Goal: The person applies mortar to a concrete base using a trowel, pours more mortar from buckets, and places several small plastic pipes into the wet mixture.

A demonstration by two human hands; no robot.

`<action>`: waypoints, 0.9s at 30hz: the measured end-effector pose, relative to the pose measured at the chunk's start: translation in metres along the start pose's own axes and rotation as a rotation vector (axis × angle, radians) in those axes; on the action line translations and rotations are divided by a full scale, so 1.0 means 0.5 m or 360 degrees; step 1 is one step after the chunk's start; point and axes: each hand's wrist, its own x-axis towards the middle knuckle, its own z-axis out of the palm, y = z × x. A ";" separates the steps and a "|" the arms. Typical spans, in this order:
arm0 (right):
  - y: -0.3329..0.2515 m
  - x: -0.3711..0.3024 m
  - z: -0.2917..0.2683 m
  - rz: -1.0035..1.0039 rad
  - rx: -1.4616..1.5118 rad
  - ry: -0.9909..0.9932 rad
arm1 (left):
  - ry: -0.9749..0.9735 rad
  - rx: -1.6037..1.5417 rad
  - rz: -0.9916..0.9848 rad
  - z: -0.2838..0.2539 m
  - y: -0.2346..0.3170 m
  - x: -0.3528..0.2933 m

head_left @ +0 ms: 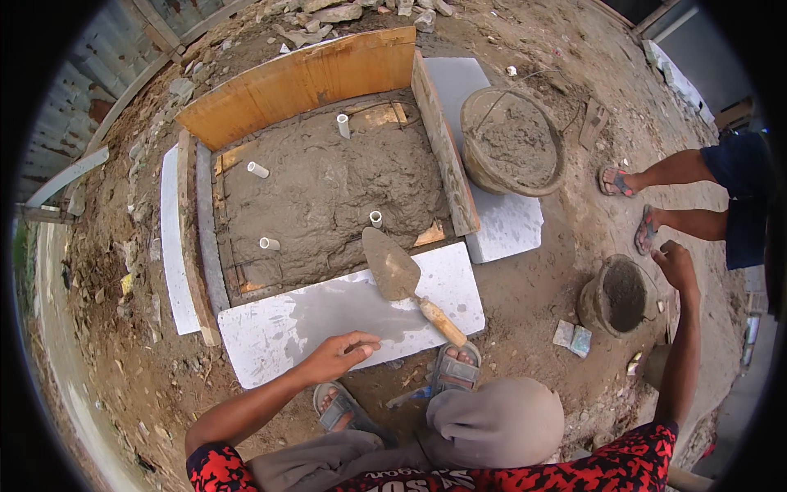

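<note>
My left hand [348,353] is held over the near white slab [262,344], fingers stretched to the right and nothing in them. On that slab lies a trowel [393,266], its blade toward wet cement and its wooden handle toward my foot. My right hand [677,266] is raised beside a small bucket [611,307] of grey mix, with its fingers loosely bent and no object showing in them. Beyond the slab, wooden form boards [303,78] frame the wet cement [328,180]. Several short white pipes [343,125] stand up out of it.
A larger bucket [525,184] full of cement sits on a grey slab [508,230] at the right. Another person's legs [689,217] in sandals stand beyond it. Rubble [336,14] lies at the back, and corrugated metal sheeting [90,57] lines the far left.
</note>
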 end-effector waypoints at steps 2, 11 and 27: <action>-0.134 0.060 -0.080 -0.0482 0.0346 0.0433 | 0.0005 -0.0033 -0.0052 0.018 0.013 0.008; -0.514 0.408 -0.165 -0.1340 0.0661 0.0834 | -0.0255 -0.0317 0.0160 0.171 0.226 0.228; -0.522 0.050 -0.215 -0.1252 0.0963 0.0258 | 0.0081 -0.2021 0.0785 0.236 0.324 0.400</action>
